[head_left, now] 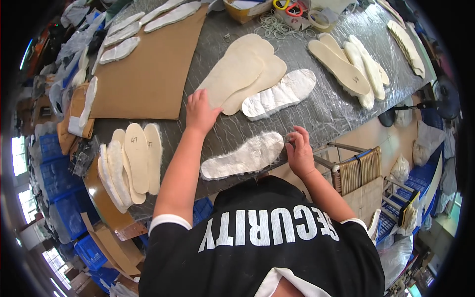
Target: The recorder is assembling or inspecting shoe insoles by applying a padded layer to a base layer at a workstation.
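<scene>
My left hand [201,111] is at the narrow end of a large cream insole [232,67], its thumb and fingers closed on the edge. Another cream insole [269,74] lies partly beneath that one. A silvery-white insole with a fuzzy rim [282,94] rests beside the pair. Closer to me, along the table's near edge, lies another silvery-white insole [245,156] with fluffy edges. Just past its right end hovers my right hand [300,154], fingers loosely bent and apart, with nothing visible in them.
Several insoles [136,153] stand in a row at the near left. A brown cardboard sheet [148,74] carries more at the far left. Further insoles [341,67] lie at the right. Scissors [294,9] and rubber bands [277,27] are at the back. A chair [358,171] stands right.
</scene>
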Motion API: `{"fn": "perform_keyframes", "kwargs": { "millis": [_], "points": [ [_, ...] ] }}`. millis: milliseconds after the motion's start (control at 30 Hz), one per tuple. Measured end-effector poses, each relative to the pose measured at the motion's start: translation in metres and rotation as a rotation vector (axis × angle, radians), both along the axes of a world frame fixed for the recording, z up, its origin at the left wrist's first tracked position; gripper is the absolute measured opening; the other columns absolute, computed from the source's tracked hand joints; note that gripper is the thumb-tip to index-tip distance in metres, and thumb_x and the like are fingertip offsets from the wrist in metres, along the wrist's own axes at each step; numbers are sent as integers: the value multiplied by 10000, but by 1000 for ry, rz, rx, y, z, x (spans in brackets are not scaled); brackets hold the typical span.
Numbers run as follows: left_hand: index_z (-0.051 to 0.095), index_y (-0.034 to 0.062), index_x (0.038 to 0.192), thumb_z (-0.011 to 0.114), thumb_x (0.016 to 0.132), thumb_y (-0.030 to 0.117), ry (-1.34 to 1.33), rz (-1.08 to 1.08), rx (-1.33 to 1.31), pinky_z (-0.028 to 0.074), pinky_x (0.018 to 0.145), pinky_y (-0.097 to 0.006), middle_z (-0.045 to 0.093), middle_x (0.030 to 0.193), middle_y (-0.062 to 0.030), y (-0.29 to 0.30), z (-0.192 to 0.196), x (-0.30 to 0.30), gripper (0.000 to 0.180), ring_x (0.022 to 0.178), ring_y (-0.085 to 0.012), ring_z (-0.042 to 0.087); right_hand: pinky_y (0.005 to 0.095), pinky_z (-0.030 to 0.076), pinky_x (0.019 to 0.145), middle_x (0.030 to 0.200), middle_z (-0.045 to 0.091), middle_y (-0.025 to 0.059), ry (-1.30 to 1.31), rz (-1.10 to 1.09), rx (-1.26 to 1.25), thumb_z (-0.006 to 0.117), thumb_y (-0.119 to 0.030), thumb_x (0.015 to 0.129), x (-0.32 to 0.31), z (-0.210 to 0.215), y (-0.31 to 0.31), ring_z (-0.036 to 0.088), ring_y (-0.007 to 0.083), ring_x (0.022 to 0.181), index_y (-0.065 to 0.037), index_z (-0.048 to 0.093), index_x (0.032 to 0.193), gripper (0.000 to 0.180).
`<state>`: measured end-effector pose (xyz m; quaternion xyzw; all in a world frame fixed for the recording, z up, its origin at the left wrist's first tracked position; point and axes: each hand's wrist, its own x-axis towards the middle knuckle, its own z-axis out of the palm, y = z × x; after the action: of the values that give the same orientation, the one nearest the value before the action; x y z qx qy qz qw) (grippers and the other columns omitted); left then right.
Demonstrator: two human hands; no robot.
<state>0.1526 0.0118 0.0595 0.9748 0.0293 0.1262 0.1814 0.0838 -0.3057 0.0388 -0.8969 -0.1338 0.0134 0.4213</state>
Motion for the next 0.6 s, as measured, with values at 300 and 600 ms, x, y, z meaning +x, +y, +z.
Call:
{"fn": "perform_keyframes", "kwargs": {
  "millis": [300,600],
  "points": [
    [598,-48,1015,630,751,241,435,-118,-29,472,891,-456,592,1086,-253,17,8,38,393,1055,-416,549,270,485,688,980,586,107,100,-244,262,594,18,855,-14,3,-29,578,140,750,-8,572,971,121],
    [610,-25,941,603,848,182,420,-129,-174,485,771,-438,650,897,-243,25,11,36,227,863,-419,610,330,497,737,920,621,124,59,-7,254,633,-1,812,2,28,14,622,260,846,-30,605,949,143]
  ]
}}
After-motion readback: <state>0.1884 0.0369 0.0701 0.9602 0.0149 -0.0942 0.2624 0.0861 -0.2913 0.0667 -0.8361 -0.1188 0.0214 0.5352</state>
